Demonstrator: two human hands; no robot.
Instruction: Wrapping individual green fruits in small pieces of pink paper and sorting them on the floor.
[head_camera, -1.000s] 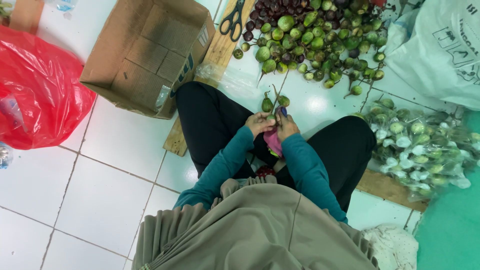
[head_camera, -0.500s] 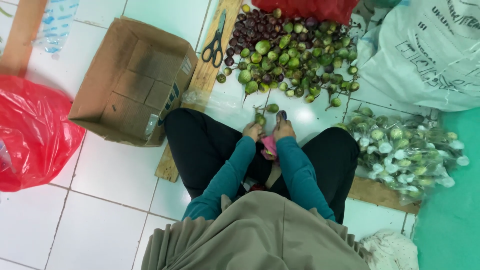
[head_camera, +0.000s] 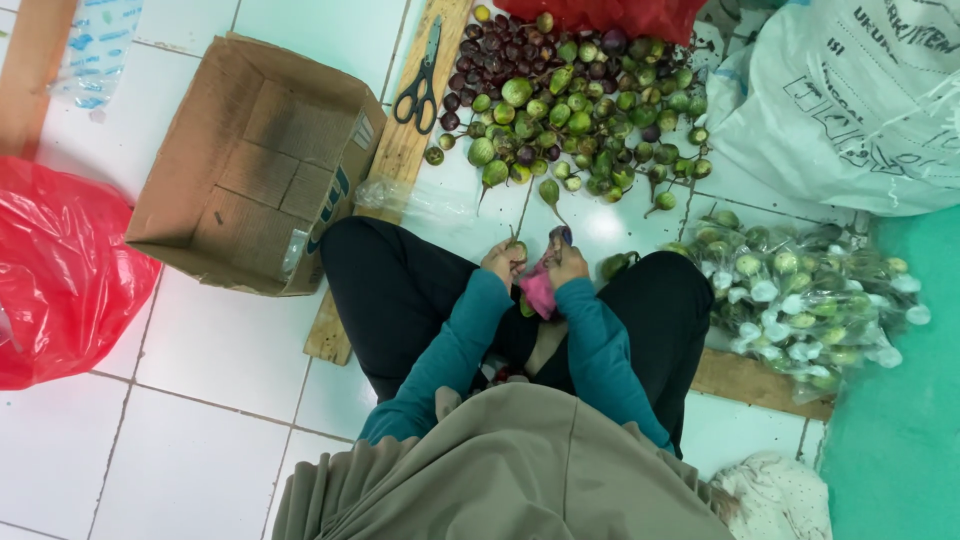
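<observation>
Both grips clenched: left hand (head_camera: 503, 262) on small green fruit (head_camera: 514, 243), right hand (head_camera: 566, 266) on pink cloth (head_camera: 538, 290).

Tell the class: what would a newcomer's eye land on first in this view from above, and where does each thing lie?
The eye goes first to the heap of green and purple fruits on the white floor at top centre, and the bright red plastic bag at the left edge. In the middle, the left hand and right hand meet over something pink above the lap, a cardboard box lying to the left.
</observation>
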